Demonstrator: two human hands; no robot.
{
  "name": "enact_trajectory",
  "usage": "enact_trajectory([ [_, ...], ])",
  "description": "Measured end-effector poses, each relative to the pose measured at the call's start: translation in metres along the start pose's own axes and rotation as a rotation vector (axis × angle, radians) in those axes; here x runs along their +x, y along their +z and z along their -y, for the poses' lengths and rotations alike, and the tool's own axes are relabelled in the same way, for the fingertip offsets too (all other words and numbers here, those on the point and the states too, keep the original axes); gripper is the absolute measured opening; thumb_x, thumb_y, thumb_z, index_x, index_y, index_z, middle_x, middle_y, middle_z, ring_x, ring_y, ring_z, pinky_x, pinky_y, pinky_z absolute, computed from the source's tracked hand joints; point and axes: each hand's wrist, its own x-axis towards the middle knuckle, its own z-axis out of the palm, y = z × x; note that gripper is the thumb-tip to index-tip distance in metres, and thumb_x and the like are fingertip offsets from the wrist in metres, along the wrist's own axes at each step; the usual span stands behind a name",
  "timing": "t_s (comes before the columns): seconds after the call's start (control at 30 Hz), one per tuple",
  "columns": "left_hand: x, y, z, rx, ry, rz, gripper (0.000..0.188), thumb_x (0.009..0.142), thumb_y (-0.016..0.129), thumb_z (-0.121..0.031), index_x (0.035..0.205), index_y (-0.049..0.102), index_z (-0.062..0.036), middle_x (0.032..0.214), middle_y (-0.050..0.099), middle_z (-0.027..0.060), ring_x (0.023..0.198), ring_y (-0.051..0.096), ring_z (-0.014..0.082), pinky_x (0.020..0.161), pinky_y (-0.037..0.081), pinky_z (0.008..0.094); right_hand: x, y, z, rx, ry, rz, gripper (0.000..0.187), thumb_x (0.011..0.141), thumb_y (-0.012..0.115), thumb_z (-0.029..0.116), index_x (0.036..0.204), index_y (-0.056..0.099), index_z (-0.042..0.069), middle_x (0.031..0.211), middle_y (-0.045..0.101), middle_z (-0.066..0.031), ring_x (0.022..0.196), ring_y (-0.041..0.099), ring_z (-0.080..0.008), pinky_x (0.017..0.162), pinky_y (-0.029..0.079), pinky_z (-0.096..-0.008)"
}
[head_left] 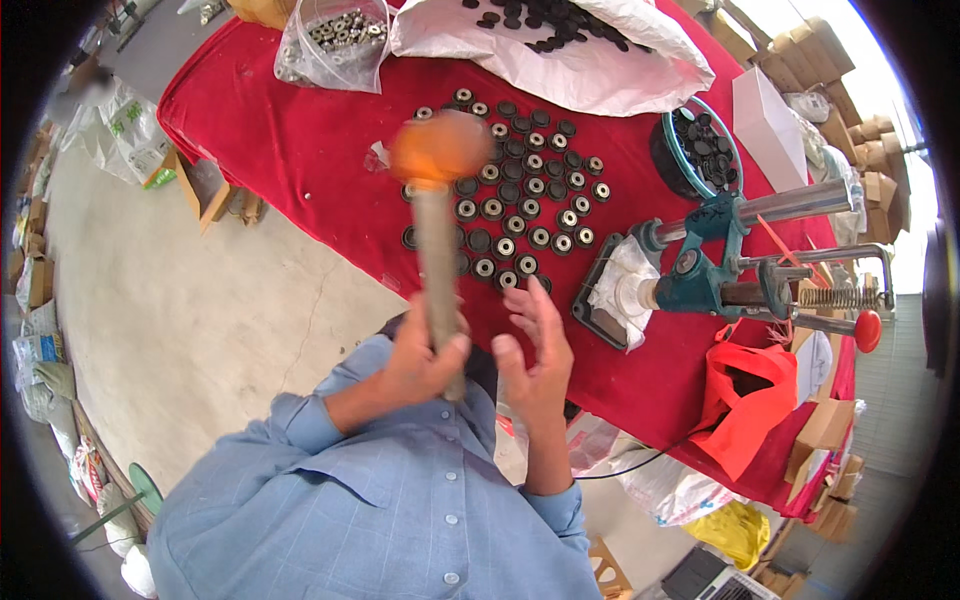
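Mallet (434,240), one: orange head, blurred; grey handle. We find it at the centre of the frame, long axis near upright, head uppermost. Left hand (420,360): closed round the lower handle. Right hand (541,365): open, fingers raised, holding nothing we can see, just right of the handle. Black discs (535,187), many, metal-centred in part: on the red surface (300,150), upper centre, mostly right of the mallet head; we list the right hand as nearer.
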Motion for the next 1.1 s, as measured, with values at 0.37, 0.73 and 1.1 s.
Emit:
enact_trajectory([
  [0.37,0.068,-0.032,-0.013,0.527,0.613,0.226,0.04,0.082,0.078,-0.013,0.121,0.07,-0.0078,0.12,0.066,0.0131,0.101,0.065,0.0313,0.084,0.053,0.0456,-0.043,-0.034,0.064,-0.185,0.073,-0.228,0.08,0.099,0.06,0.013,0.163,0.015,-0.005,0.12,0.063,-0.0215,0.093,0.068,-0.0222,0.084,0.057,-0.0352],
  [0.73,0.089,-0.059,0.008,0.845,0.364,0.387,0.06,0.084,0.077,-0.012,0.142,0.061,-0.0197,0.161,0.046,0.0074,0.148,0.042,0.033,0.12,0.031,0.0595,-0.054,-0.027,0.049,-0.624,0.21,-0.035,0.053,0.1,0.059,0.001,0.151,0.045,-0.005,0.118,0.065,-0.0172,0.086,0.064,-0.0161,0.078,0.053,-0.0291],
  [1.1,0.096,-0.06,0.01,1.034,0.403,0.543,0.056,0.093,0.069,-0.022,0.148,0.058,-0.0189,0.162,0.046,0.0004,0.152,0.039,0.0258,0.123,0.026,0.0575,-0.041,0.012,0.046,-0.618,0.391,-0.044,0.062,0.088,0.061,-0.012,0.149,0.052,0.0,0.111,0.065,-0.0233,0.095,0.066,-0.0344,0.083,0.053,-0.0393],
])
